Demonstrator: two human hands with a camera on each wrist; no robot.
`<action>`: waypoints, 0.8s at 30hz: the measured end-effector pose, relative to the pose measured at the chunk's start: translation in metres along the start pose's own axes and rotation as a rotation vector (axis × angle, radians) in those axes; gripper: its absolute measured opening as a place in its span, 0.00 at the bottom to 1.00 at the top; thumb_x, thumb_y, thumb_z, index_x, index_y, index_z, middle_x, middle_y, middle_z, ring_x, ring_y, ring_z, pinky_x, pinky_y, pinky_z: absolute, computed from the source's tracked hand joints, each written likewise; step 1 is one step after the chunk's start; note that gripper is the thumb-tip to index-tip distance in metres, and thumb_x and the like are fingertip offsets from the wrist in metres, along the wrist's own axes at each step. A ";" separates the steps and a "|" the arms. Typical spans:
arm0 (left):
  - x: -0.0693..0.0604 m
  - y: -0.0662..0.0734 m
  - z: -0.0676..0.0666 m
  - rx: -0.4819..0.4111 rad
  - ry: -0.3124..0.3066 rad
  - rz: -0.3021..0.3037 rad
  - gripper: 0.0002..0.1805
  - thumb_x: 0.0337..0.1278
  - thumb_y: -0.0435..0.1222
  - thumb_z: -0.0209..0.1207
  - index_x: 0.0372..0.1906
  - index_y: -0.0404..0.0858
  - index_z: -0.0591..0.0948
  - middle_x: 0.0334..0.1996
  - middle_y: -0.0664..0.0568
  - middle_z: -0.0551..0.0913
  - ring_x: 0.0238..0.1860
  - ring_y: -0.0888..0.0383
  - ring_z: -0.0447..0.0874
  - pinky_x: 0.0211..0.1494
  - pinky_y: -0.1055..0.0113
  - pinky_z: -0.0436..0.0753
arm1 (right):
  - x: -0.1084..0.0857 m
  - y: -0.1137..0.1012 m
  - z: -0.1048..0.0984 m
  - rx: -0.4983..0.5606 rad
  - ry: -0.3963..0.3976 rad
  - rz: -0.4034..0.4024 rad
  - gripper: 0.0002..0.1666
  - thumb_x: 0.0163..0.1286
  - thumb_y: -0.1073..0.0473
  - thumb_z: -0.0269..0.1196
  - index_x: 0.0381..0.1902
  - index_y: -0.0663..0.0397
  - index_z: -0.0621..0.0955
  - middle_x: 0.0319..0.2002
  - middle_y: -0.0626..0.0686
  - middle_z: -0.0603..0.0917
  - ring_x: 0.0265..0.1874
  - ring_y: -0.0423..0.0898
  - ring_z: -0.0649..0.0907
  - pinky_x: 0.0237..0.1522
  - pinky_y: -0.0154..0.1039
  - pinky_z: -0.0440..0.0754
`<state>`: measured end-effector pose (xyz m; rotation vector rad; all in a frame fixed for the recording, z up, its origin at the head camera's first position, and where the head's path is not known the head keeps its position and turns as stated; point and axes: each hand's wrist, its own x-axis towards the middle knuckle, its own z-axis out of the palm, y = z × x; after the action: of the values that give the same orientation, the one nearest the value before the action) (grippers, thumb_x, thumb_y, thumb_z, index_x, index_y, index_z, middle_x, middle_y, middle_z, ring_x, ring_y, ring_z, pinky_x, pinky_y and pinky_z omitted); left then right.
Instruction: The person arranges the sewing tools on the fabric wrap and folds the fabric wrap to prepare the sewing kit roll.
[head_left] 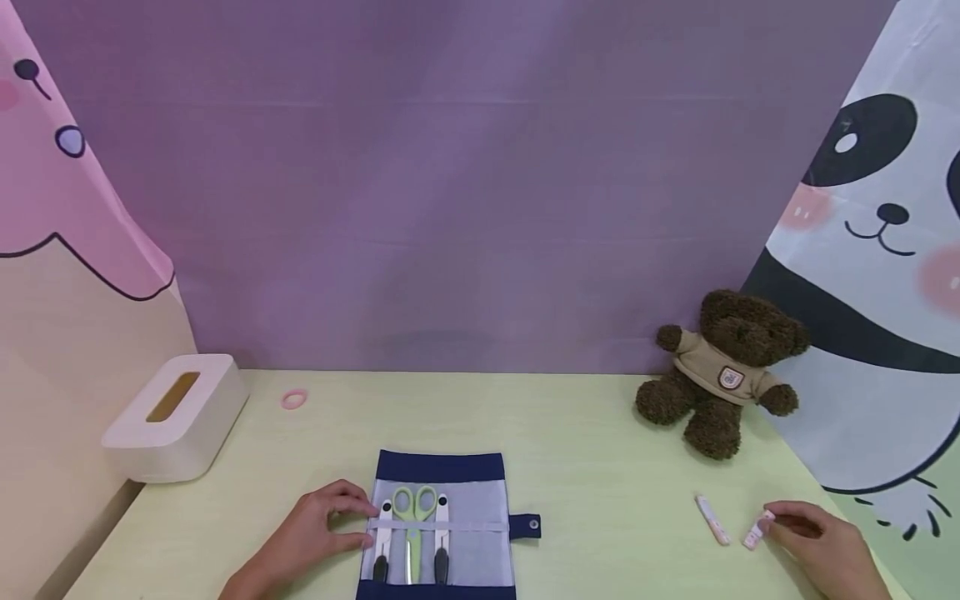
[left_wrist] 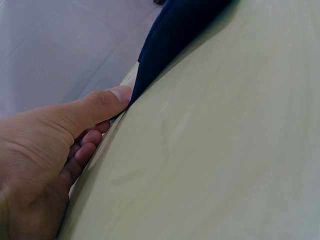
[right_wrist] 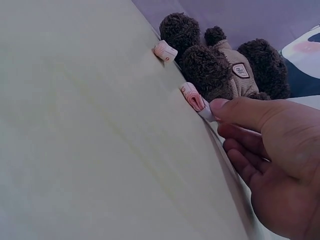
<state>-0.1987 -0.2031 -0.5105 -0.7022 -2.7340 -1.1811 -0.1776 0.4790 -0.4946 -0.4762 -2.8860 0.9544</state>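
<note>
A navy and grey fabric tool pouch [head_left: 472,546] lies unfolded on the table. Its elastic band holds green-handled scissors [head_left: 414,529] between two white tools with black ends [head_left: 383,542]. My left hand [head_left: 315,529] touches the pouch's left edge, thumb and forefinger apart; in the left wrist view the thumb [left_wrist: 112,100] lies against the navy cloth [left_wrist: 170,45]. At the right, my right hand [head_left: 825,546] pinches a small rolled tape measure [right_wrist: 194,96], white with reddish marks, between thumb and fingers. A second white and pink roll [head_left: 712,520] lies just left of it.
A brown teddy bear [head_left: 723,375] sits at the back right. At the left edge stands a white tissue box [head_left: 180,417], with a pink ring [head_left: 294,399] nearby. The pouch's snap tab [head_left: 525,526] sticks out to the right. A purple cloth [head_left: 480,183] hangs behind the table.
</note>
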 end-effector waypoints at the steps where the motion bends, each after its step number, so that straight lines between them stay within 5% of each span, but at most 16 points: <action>1: 0.000 -0.001 0.001 0.001 0.000 -0.002 0.14 0.51 0.51 0.76 0.43 0.56 0.90 0.45 0.65 0.84 0.49 0.70 0.80 0.57 0.71 0.81 | 0.000 0.000 0.000 0.003 0.008 0.005 0.31 0.68 0.44 0.71 0.55 0.64 0.84 0.44 0.54 0.91 0.29 0.21 0.76 0.32 0.26 0.78; 11: -0.001 -0.001 0.001 -0.006 0.004 0.005 0.13 0.51 0.50 0.76 0.43 0.55 0.91 0.45 0.65 0.84 0.49 0.69 0.80 0.57 0.69 0.82 | 0.003 -0.021 -0.011 0.181 -0.012 0.094 0.36 0.70 0.39 0.68 0.60 0.63 0.80 0.36 0.32 0.88 0.31 0.19 0.79 0.33 0.24 0.78; 18: 0.000 -0.005 0.002 -0.002 0.007 -0.006 0.14 0.50 0.52 0.76 0.43 0.57 0.90 0.45 0.66 0.84 0.49 0.69 0.80 0.57 0.69 0.82 | 0.007 -0.063 0.001 0.587 -0.076 -0.122 0.15 0.72 0.56 0.69 0.51 0.57 0.85 0.36 0.34 0.87 0.35 0.37 0.90 0.40 0.29 0.87; 24: 0.000 -0.005 0.001 0.002 0.016 0.034 0.14 0.50 0.51 0.76 0.43 0.54 0.91 0.45 0.63 0.84 0.47 0.68 0.80 0.55 0.69 0.82 | 0.010 -0.119 0.033 0.564 -0.164 -0.263 0.21 0.72 0.55 0.68 0.56 0.63 0.82 0.40 0.39 0.88 0.39 0.38 0.90 0.46 0.32 0.87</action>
<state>-0.2006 -0.2054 -0.5146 -0.7330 -2.6990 -1.1710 -0.2245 0.3727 -0.4509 0.0261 -2.5340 1.7249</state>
